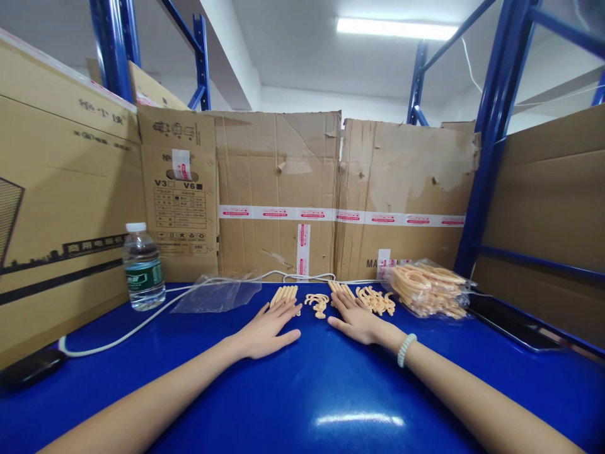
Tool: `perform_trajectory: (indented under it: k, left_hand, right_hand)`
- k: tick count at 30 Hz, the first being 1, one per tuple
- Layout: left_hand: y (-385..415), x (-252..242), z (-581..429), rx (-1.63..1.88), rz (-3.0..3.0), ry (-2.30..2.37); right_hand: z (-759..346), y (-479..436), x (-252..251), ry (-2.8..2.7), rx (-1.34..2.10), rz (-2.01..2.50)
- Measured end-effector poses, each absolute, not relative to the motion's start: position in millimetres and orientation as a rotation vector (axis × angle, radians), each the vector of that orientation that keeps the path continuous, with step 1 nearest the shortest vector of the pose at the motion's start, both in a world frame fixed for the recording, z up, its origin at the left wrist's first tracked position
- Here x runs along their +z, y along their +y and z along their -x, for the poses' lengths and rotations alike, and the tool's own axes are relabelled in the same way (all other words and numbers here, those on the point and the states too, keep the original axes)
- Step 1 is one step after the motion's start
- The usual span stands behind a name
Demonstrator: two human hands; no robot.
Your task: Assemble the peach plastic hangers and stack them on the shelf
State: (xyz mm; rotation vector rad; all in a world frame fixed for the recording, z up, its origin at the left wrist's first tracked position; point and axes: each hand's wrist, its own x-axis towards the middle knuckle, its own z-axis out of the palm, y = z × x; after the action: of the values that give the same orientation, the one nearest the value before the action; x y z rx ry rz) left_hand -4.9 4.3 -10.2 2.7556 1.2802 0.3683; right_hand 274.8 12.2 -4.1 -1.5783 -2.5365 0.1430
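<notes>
My left hand (267, 328) lies flat and open on the blue table (302, 391), its fingertips touching a small row of straight beige plastic pieces (284, 294). My right hand (357, 320) also lies flat and open, fingers stretched toward a second row of straight pieces (341, 288); a white bead bracelet is on that wrist. Between the hands sits a little cluster of curved beige hooks (318, 303). More curved hooks (377, 299) lie just right of my right hand. Neither hand holds anything.
A clear bag full of beige hooks (429, 288) rests at the right. An empty clear bag (216, 294) and a water bottle (142, 267) stand left. A white cable (142, 321) crosses the table. A dark phone (510, 321) lies right. Cardboard boxes (278, 189) wall in the back and sides.
</notes>
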Motion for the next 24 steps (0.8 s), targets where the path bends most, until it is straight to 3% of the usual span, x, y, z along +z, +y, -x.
perform_trajectory:
  k: [12, 24]
  left_hand:
    - [9.4, -12.0, 3.8, 0.796, -2.665, 1.503]
    - [12.1, -12.4, 5.8, 0.809, -2.521, 1.674]
  right_hand:
    - [-265.6, 7.5, 3.5, -2.348, -0.038, 1.152]
    - [-260.7, -8.0, 6.9, -2.518, 0.020, 0.993]
